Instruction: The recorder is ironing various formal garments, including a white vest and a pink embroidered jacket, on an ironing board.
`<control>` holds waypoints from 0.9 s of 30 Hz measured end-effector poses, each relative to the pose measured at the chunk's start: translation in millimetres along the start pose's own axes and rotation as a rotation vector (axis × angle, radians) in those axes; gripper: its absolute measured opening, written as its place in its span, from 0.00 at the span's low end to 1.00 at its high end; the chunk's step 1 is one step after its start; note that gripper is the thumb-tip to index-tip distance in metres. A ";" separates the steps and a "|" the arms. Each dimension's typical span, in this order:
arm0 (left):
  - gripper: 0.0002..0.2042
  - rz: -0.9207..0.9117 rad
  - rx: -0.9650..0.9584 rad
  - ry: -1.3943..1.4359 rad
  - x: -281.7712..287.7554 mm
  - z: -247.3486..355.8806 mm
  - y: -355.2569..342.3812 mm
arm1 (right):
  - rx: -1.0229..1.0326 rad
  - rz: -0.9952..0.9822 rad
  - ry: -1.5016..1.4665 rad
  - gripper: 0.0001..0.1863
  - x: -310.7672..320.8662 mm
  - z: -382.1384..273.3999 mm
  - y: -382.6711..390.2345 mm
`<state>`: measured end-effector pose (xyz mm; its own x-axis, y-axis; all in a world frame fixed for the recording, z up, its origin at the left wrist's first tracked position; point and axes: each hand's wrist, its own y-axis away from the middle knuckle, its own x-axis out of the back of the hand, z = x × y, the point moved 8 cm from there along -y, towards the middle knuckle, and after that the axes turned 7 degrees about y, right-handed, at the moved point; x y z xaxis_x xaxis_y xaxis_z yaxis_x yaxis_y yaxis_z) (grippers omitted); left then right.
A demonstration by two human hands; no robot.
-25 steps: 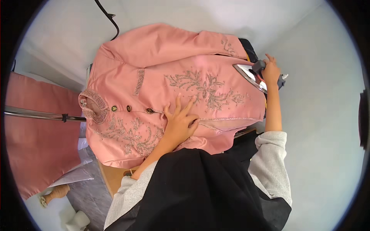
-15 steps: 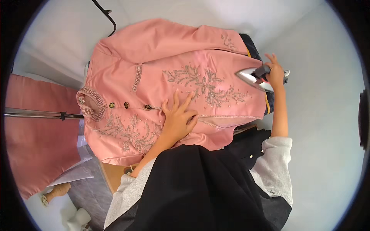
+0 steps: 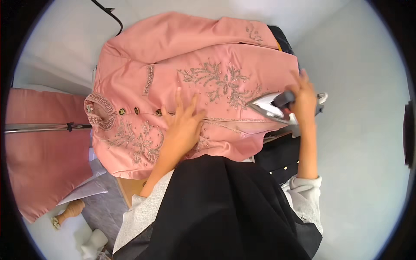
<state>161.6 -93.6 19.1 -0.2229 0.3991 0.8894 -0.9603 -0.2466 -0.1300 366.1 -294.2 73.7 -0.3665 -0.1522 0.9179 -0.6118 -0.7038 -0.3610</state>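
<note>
The person wears a loose black fabric garment [image 3: 225, 208] over a light grey textured knit top whose long sleeves [image 3: 305, 197] end at both bare forearms.

Pink embroidered jacket [image 3: 195, 86] flat; iron [image 3: 271, 108] atop

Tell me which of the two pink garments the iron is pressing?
The embroidered pink jacket spread flat, with dark buttons and a beaded collar. The iron in the right hand rests on it; the plain pink garment hangs apart on the left.
</note>
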 end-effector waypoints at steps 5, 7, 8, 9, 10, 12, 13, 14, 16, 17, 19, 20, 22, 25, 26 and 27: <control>0.12 -0.008 0.038 0.020 1.8 -4.0 -2.9 | 0.043 0.112 -0.143 0.18 13.2 -34.6 26.4; 0.13 -0.001 0.083 0.043 1.4 -8.8 -2.9 | 0.059 0.122 -0.127 0.17 13.0 -28.7 28.9; 0.13 0.007 0.081 0.025 2.0 -9.6 -2.1 | 0.101 0.120 -0.114 0.18 12.5 -25.3 29.7; 0.13 0.011 0.078 0.021 2.1 -10.5 -2.0 | 0.147 0.109 -0.104 0.18 10.8 -21.3 30.4; 0.12 0.010 0.072 0.018 1.7 -11.0 -1.4 | 0.129 0.116 -0.101 0.09 9.6 -10.8 28.7; 0.12 0.017 0.075 0.036 0.4 -12.0 -0.1 | 0.083 0.108 -0.061 0.11 7.8 11.7 27.4; 0.12 0.022 0.073 0.027 0.1 -11.9 1.2 | 0.016 0.110 -0.064 0.13 6.5 24.1 26.6; 0.12 0.047 0.054 0.014 1.2 -10.1 2.2 | 0.010 0.136 -0.035 0.14 7.5 29.9 25.5; 0.12 0.079 0.021 -0.024 4.0 -7.7 4.1 | -0.076 0.087 0.009 0.16 2.0 38.6 25.1; 0.12 0.086 0.018 -0.022 4.8 -7.6 3.9 | -0.039 0.115 -0.001 0.16 4.1 33.6 25.2; 0.13 0.070 0.079 -0.046 5.8 -12.3 5.0 | -0.014 0.081 -0.047 0.16 3.3 21.2 27.4; 0.14 0.082 0.092 -0.043 8.4 -13.7 5.5 | 0.026 0.076 -0.066 0.16 4.6 10.7 28.5; 0.14 0.109 0.096 -0.044 14.5 -14.0 7.0 | 0.126 0.035 -0.107 0.16 6.6 -12.0 30.0; 0.16 0.131 0.142 -0.029 25.7 -19.6 14.3 | 0.238 0.013 -0.167 0.15 18.1 -31.9 23.2; 0.15 0.144 0.140 -0.036 30.3 -20.7 17.6 | 0.233 0.023 -0.177 0.15 23.2 -33.5 17.4; 0.14 0.183 0.116 -0.048 36.8 -20.3 21.0 | 0.216 0.021 -0.182 0.15 26.8 -34.8 10.9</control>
<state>129.8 -66.2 40.1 -0.3809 0.2964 0.8758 -0.8782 -0.4123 -0.2424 325.2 -281.8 88.6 -0.2337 -0.2766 0.9321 -0.4344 -0.8280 -0.3546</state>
